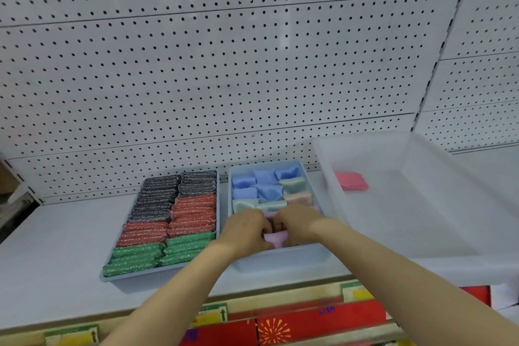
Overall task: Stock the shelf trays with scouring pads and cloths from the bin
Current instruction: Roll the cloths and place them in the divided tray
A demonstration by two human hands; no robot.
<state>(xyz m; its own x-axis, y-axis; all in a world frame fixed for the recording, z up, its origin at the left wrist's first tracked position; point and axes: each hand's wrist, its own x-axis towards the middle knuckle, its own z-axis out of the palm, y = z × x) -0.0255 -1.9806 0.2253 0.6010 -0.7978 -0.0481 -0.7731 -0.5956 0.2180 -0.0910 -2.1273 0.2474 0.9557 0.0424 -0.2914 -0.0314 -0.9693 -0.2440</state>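
Tray of scouring pads (165, 222) at 8 o'clock: black, red, green rows (packed full). Cloth tray (280, 260) in middle: blue, green cloths at back. Left hand (244, 229) and right hand (299, 226) side by side, fingers curled on purple cloth (275, 239) at front. Clear bin (421, 205) at 3 o'clock, pink cloth (351, 180) inside.

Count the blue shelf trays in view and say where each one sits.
2. The left tray holds scouring pads; the right tray, beside it, holds folded cloths. The clear bin further right is not counted.
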